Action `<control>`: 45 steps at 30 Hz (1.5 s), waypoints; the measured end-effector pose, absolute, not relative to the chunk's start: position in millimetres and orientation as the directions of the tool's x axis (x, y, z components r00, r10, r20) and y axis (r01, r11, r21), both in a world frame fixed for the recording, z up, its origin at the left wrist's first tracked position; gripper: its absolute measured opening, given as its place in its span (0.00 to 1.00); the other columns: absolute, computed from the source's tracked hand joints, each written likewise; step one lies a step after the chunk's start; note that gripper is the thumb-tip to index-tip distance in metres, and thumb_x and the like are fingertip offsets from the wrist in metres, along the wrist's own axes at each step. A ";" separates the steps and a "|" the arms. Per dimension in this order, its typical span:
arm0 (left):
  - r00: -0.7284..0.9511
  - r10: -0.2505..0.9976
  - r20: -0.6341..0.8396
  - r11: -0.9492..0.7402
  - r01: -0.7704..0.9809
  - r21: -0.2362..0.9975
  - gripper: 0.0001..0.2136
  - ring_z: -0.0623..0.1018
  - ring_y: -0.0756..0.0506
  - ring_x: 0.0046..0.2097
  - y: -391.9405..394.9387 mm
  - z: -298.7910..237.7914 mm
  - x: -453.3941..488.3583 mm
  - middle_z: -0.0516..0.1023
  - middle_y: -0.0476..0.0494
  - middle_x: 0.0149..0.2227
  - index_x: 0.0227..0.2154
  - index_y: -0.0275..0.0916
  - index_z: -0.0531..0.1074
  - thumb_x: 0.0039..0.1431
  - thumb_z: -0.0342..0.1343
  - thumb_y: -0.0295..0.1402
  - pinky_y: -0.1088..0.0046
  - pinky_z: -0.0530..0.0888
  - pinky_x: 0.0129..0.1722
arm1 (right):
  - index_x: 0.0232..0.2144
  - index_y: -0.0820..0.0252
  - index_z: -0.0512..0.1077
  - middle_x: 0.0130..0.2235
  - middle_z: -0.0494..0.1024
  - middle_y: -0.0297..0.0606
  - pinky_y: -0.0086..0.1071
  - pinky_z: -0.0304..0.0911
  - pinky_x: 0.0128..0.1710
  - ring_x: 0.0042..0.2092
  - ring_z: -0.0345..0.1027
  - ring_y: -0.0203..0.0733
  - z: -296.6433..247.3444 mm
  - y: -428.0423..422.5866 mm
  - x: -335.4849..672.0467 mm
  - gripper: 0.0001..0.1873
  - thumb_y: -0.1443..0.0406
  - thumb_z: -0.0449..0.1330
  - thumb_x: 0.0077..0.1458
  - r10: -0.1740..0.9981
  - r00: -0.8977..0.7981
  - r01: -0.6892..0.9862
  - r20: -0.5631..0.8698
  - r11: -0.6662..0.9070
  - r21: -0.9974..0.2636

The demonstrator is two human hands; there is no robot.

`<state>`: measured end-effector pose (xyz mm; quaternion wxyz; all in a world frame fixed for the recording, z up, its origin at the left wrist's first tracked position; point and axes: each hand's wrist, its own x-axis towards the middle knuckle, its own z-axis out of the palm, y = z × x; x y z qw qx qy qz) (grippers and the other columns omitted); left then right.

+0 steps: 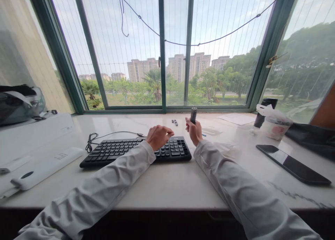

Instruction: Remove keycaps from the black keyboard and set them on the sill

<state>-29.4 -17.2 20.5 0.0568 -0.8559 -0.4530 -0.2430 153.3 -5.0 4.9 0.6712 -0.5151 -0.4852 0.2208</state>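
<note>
A black keyboard lies on the white marble-look counter, and some key positions at its upper right look bare. Over its right part is my left hand, thumb and fingertips pinched together; whatever is between them is too small to make out. My right hand is closed around a dark cylindrical handle, held upright just beyond the keyboard's right end. The lower part of the handle is hidden in the fist. Several loose black keycaps lie behind the keyboard, between my hands.
The keyboard's cable is coiled at the left. A phone, a plastic-wrapped cup and a black bag lie at right. A white device and white box stand at left. Windows border the back.
</note>
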 end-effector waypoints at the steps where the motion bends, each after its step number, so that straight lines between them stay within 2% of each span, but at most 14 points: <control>1: 0.471 0.752 0.461 -0.583 0.802 0.131 0.15 0.77 0.41 0.44 -19.2 16.9 -30.2 0.81 0.46 0.40 0.40 0.52 0.79 0.60 0.49 0.47 0.67 0.69 0.45 | 0.20 0.57 0.62 0.17 0.62 0.30 0.31 0.57 0.23 0.20 0.55 0.34 4.6 -5.7 150.1 0.18 0.52 0.57 0.50 0.808 0.408 0.104 0.426 0.423 -0.900; 4: 0.487 0.754 0.441 -0.598 0.788 0.151 0.14 0.77 0.43 0.43 -23.6 10.0 -31.4 0.81 0.48 0.40 0.40 0.52 0.78 0.60 0.49 0.46 0.68 0.70 0.43 | 0.19 0.56 0.57 0.16 0.54 0.25 0.29 0.56 0.21 0.18 0.49 0.31 3.2 -9.7 138.8 0.19 0.55 0.62 0.48 0.843 0.329 -0.176 0.426 0.498 -0.849; 8: 0.481 0.768 0.422 -0.595 0.781 0.191 0.14 0.78 0.43 0.42 -28.4 9.4 -30.7 0.81 0.47 0.38 0.40 0.52 0.78 0.60 0.49 0.46 0.69 0.71 0.41 | 0.19 0.57 0.55 0.16 0.50 0.24 0.27 0.46 0.15 0.17 0.43 0.28 1.6 -15.8 126.1 0.20 0.57 0.63 0.47 0.893 0.264 -0.294 0.364 0.434 -0.851; 14: 0.489 0.777 0.398 -0.591 0.784 0.191 0.15 0.78 0.41 0.40 -29.7 10.4 -31.5 0.80 0.45 0.36 0.40 0.51 0.79 0.59 0.48 0.45 0.68 0.71 0.39 | 0.17 0.58 0.54 0.15 0.46 0.23 0.26 0.40 0.14 0.17 0.38 0.27 2.2 -20.1 119.7 0.18 0.63 0.58 0.51 0.949 0.288 -0.314 0.129 0.221 -0.923; 20: 0.538 0.762 0.361 -0.635 0.732 0.248 0.15 0.77 0.44 0.43 -27.7 6.5 -28.3 0.78 0.47 0.44 0.40 0.50 0.78 0.61 0.47 0.43 0.72 0.70 0.41 | 0.17 0.58 0.54 0.14 0.49 0.23 0.25 0.43 0.14 0.16 0.41 0.28 2.1 -23.7 115.5 0.16 0.63 0.56 0.51 0.955 0.297 -0.322 0.016 0.115 -0.940; 24: 0.531 0.787 0.314 -0.610 0.747 0.264 0.14 0.76 0.42 0.44 -28.7 1.1 -22.1 0.77 0.46 0.45 0.41 0.50 0.78 0.60 0.48 0.42 0.70 0.71 0.41 | 0.18 0.58 0.55 0.14 0.49 0.23 0.25 0.44 0.14 0.16 0.43 0.28 0.4 -22.9 115.8 0.16 0.63 0.57 0.50 0.945 0.327 -0.287 -0.002 0.098 -0.953; 33: 0.498 0.807 0.318 -0.588 0.735 0.339 0.15 0.76 0.42 0.45 -27.4 -8.0 -11.9 0.78 0.49 0.43 0.41 0.52 0.77 0.57 0.49 0.46 0.69 0.70 0.43 | 0.18 0.58 0.54 0.14 0.49 0.23 0.25 0.42 0.14 0.16 0.42 0.28 2.8 -27.3 111.4 0.15 0.63 0.57 0.49 0.942 0.336 -0.295 -0.008 0.097 -0.950; 38: 0.483 0.818 0.312 -0.571 0.749 0.336 0.16 0.76 0.42 0.45 -26.9 -9.3 -10.1 0.79 0.48 0.42 0.39 0.50 0.77 0.57 0.48 0.47 0.69 0.70 0.44 | 0.19 0.57 0.52 0.15 0.49 0.23 0.24 0.43 0.14 0.16 0.42 0.28 6.5 -31.8 109.7 0.18 0.58 0.58 0.49 0.951 0.310 -0.305 -0.003 0.097 -0.947; 45: 0.522 0.793 0.313 -0.605 0.734 0.308 0.18 0.77 0.42 0.43 -23.8 -5.7 -14.7 0.79 0.45 0.41 0.36 0.45 0.77 0.58 0.46 0.47 0.69 0.71 0.42 | 0.20 0.57 0.53 0.16 0.52 0.23 0.25 0.51 0.15 0.17 0.46 0.28 4.9 -30.4 111.4 0.16 0.60 0.57 0.48 0.947 0.321 -0.291 -0.013 0.085 -0.953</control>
